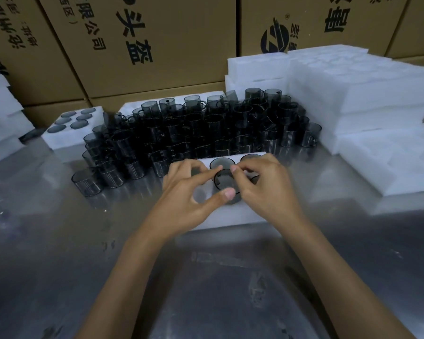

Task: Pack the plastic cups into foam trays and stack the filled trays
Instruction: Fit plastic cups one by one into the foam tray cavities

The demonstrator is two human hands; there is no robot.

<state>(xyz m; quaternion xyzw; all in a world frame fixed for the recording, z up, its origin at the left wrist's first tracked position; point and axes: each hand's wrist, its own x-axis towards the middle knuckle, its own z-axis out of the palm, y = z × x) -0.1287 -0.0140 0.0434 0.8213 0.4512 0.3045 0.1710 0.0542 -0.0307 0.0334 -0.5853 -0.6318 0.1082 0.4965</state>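
Both hands meet over the foam tray lying on the metal surface directly in front of the person, and between them they hold one smoky plastic cup over a middle pocket. The left hand pinches it from the left, thumb at the near rim and forefinger reaching across toward the far rim; the right hand closes on it from the right, fingertips at the top edge. The cup stands roughly upright, mouth up, so its long axis runs straight down into the pocket, and seating it looks like a short downward press. Neither hand is clearly nearer. Two far pockets already hold cups. The supply, a dense crowd of loose cups, stands just beyond the tray's far edge. A filled tray sits to the far left and empty trays are stacked to the right.
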